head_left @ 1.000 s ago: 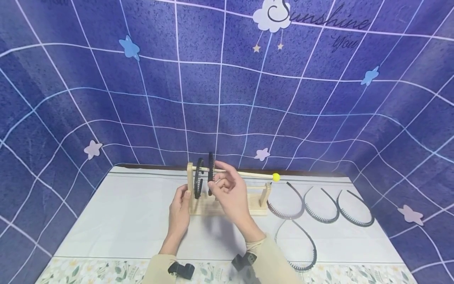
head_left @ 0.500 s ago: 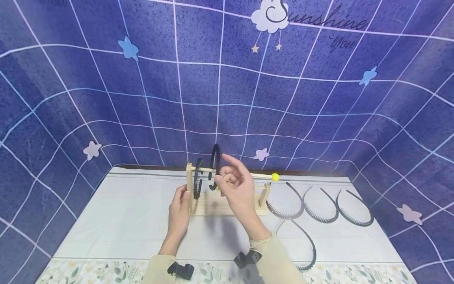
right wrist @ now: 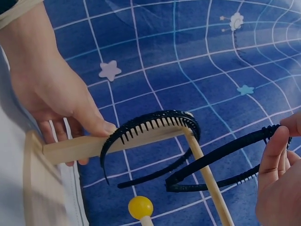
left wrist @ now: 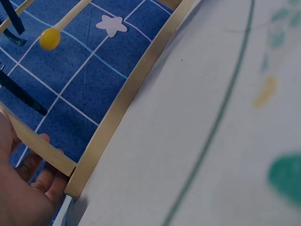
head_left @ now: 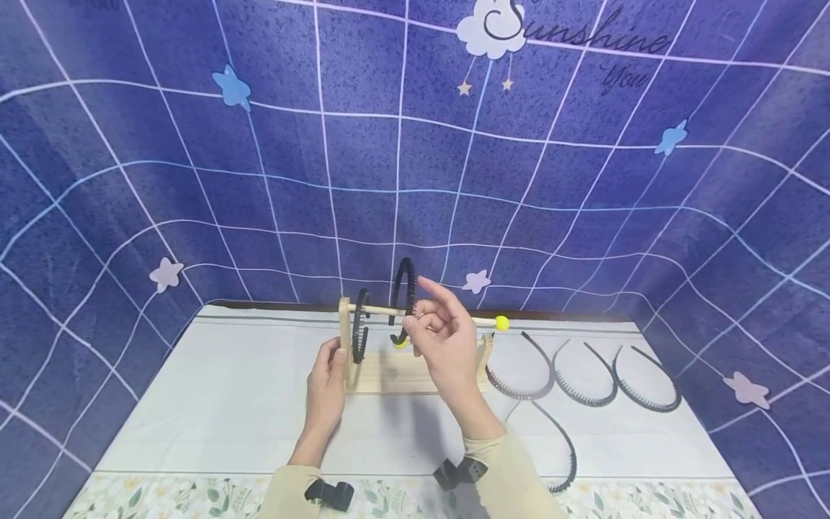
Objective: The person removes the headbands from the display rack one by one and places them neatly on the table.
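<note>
My left hand [head_left: 326, 382] grips the left upright [head_left: 344, 317] of a wooden rack, thumb on one side and fingers behind. My right hand [head_left: 447, 342] pinches a black toothed headband [head_left: 405, 277] at its curved side. In the right wrist view the rack's upper rod [right wrist: 209, 174] crosses this headband's loop. Another black toothed headband [right wrist: 155, 117] hangs on the rod close to the left upright. At the upper rod's right end is a yellow ball [head_left: 502, 323]; my right hand hides part of the rod.
On the white tabletop to the right lie several more toothed headbands, one brownish [head_left: 521, 393], and a dark one [head_left: 651, 404] farthest right. A second yellow ball [right wrist: 140, 207] tips a lower rod. A blue grid-patterned curtain [head_left: 415, 144] rises behind the table.
My right hand has moved right along the upper rod, carrying the pinched headband away from the hanging one. The headband has turned, showing more of its loop. My left hand stays on the upright.
</note>
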Motion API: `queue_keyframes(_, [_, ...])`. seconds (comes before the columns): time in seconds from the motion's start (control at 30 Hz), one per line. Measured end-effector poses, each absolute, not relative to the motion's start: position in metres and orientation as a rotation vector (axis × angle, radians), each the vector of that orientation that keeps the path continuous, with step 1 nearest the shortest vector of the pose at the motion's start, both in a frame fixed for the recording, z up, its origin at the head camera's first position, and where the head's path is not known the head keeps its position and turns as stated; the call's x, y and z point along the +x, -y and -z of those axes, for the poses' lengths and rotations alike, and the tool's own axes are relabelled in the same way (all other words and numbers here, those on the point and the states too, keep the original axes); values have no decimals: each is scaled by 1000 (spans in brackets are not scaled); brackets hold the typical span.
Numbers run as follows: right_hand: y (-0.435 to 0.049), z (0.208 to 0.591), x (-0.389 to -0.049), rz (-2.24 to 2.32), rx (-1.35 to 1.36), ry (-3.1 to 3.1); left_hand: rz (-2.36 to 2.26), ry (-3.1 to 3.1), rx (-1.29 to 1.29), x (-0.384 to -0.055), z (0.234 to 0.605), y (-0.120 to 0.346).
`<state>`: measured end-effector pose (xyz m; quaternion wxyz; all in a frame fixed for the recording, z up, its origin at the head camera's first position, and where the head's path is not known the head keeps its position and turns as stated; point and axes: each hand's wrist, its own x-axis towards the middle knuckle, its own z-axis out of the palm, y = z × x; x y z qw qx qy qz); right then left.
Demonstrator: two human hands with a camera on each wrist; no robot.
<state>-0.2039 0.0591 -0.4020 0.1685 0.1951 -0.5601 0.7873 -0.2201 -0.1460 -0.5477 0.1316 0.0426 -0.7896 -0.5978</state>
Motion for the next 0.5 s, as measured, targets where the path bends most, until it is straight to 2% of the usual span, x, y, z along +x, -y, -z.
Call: queue_keyframes(0.5, [-87,400,-203,-2210,481,1533,1724,2274,117,-222,551,147])
